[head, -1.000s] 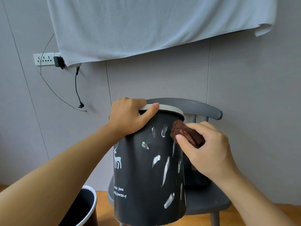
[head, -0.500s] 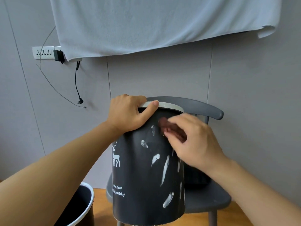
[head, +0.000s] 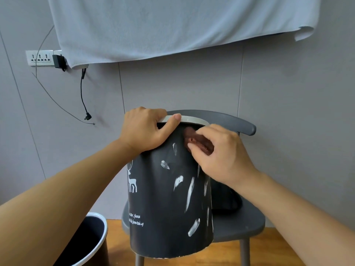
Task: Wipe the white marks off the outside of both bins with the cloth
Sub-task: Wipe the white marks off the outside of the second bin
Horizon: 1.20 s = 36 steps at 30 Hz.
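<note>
Item 1: dark grey plastic bin with a pale rim band and a white deer print (head: 165,198). I see it held up in front of a grey moulded chair (head: 247,223), its base at about seat level; whether the base rests on the seat edge I cannot tell. Condition: white smear marks (head: 190,194) scattered down the side facing me, from just below the rim to near the base. Most are not yet wiped.

Item 2: left hand (head: 146,129). It grips the bin at the rim, thumb hooked over the pale band, fingers curled over the top edge.

Item 3: right hand (head: 221,156). Its fingers are closed round a bunched dark brown cloth (head: 196,141), pressing it against the upper wall just under the rim.

Item 4: second dark bin with a pale rim (head: 90,240), standing on the wooden floor at lower left, well apart from the cloth. No marks are visible from this angle.

Handling notes, my judgement: the bin looks light and thin-walled, since one hand holds it up by the rim. The wall is likely smooth and may flex under firm rubbing, so I would brace at the stiffer rim band, as now. The cloth is soft and bunches easily; a wad held under the fingertips gives the most pressure.

Backdrop: pale sheet (head: 172,25) hung on the grey wall; socket strip (head: 39,58) with a dangling black cable.
</note>
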### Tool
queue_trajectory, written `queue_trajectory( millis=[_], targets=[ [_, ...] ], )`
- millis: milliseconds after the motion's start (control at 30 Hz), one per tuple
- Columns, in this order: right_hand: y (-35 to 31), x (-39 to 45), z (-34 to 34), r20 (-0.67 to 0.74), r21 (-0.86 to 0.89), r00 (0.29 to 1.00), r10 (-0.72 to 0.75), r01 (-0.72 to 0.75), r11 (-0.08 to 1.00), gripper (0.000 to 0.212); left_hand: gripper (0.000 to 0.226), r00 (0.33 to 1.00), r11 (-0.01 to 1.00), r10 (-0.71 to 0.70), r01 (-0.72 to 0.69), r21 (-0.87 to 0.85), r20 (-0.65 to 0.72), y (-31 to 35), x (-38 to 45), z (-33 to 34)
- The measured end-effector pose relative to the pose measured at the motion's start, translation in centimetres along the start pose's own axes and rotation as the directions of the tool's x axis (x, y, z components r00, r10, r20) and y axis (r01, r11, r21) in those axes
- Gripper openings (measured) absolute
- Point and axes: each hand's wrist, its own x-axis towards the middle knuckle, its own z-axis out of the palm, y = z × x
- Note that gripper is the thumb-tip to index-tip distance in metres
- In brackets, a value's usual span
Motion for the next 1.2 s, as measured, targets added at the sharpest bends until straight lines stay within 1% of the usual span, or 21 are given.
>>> queue_trajectory(
  millis=[100,133,167,267,333,400,467,500,533,633,700,767,833,867,900,1000,1033,1067,1100,1167,1200],
  targets=[
    [-1.2,-2.3,0.2,0.184,0.024,0.976,-0.114,0.112,0.993,0.023,0.062,1.0,1.0,-0.008,0.008,-0.007,0.0,-0.4,-0.3,-0.2],
    [-1.3,-2.4,0.2,0.203,0.023,0.971,-0.126,0.123,0.992,0.025,0.061,1.0,1.0,-0.007,0.007,-0.006,-0.003,-0.5,-0.4,-0.3],
    [-1.2,-1.9,0.1,0.182,0.015,0.977,-0.113,0.112,0.994,0.025,0.061,1.0,1.0,-0.014,0.014,0.004,-0.003,-0.4,-0.4,-0.4],
    [-0.7,0.7,0.0,0.01,0.0,1.0,0.009,-0.009,1.0,0.022,0.061,1.0,0.999,-0.013,0.012,0.037,0.015,0.1,-0.4,-0.4],
    [-0.9,1.6,0.1,-0.028,-0.003,0.999,0.027,-0.027,1.0,0.021,0.061,1.0,0.999,0.002,-0.003,0.039,0.03,0.2,-0.3,-0.4],
    [-1.8,0.8,0.5,0.046,0.001,0.997,-0.054,0.054,0.999,0.02,0.061,0.999,0.999,-0.008,0.006,0.046,0.047,0.1,-0.2,-0.5],
    [-2.6,-0.6,0.9,0.179,0.007,0.97,-0.165,0.166,0.986,0.021,0.061,0.998,0.999,-0.016,0.013,0.047,0.061,-0.1,-0.1,-0.6],
    [-2.7,-0.9,0.8,0.223,0.012,0.956,-0.19,0.193,0.981,0.022,0.061,0.998,0.999,-0.013,0.01,0.045,0.066,-0.2,-0.1,-0.6],
    [-2.6,-0.6,0.8,0.228,0.008,0.955,-0.188,0.192,0.981,0.023,0.062,0.998,0.999,-0.015,0.011,0.049,0.068,-0.2,-0.1,-0.6],
    [-1.4,1.2,0.3,0.094,-0.011,0.994,-0.061,0.062,0.998,0.023,0.061,0.997,0.998,-0.023,0.019,0.063,0.071,0.0,0.1,-0.4],
    [-1.0,1.6,0.1,0.038,-0.002,0.999,-0.02,0.02,1.0,0.021,0.061,0.997,0.998,-0.01,0.006,0.063,0.071,0.1,0.1,-0.3],
    [-1.3,0.8,0.1,0.098,0.005,0.992,-0.082,0.082,0.997,0.021,0.062,0.998,0.998,0.0,-0.004,0.056,0.064,0.1,0.1,-0.3],
    [-1.8,-0.2,0.1,0.218,0.019,0.959,-0.181,0.181,0.983,0.023,0.062,0.999,0.999,0.004,-0.007,0.046,0.053,0.0,0.0,-0.4],
    [-1.8,-0.3,0.0,0.251,0.019,0.946,-0.204,0.206,0.978,0.024,0.062,0.999,0.999,0.003,-0.006,0.045,0.054,-0.1,0.0,-0.4],
    [-1.6,0.0,0.0,0.252,0.009,0.946,-0.205,0.209,0.978,0.025,0.062,0.998,0.999,-0.004,0.002,0.051,0.056,-0.1,0.1,-0.3],
    [-0.9,1.7,-0.2,0.112,0.002,0.989,-0.095,0.096,0.995,0.021,0.062,0.998,0.997,-0.018,0.014,0.075,0.065,0.0,0.2,0.0],
    [-0.8,1.9,0.0,0.079,0.009,0.995,-0.067,0.066,0.998,0.02,0.062,0.998,0.997,-0.017,0.012,0.078,0.066,0.1,0.2,0.1],
    [-0.9,1.7,0.1,0.079,0.019,0.995,-0.068,0.067,0.998,0.019,0.063,0.997,0.997,-0.02,0.014,0.081,0.068,0.1,0.2,0.1],
    [-1.1,1.3,0.3,0.116,0.035,0.988,-0.1,0.097,0.995,0.019,0.063,0.997,0.996,-0.024,0.018,0.083,0.067,0.1,0.2,0.1],
    [-1.5,0.3,0.3,0.249,0.072,0.946,-0.208,0.196,0.978,0.02,0.063,0.998,0.997,-0.021,0.016,0.079,0.06,0.0,0.2,-0.1],
    [-1.6,0.2,0.2,0.291,0.072,0.927,-0.237,0.225,0.972,0.022,0.063,0.998,0.997,-0.019,0.015,0.075,0.061,-0.1,0.1,-0.2]
  ],
)
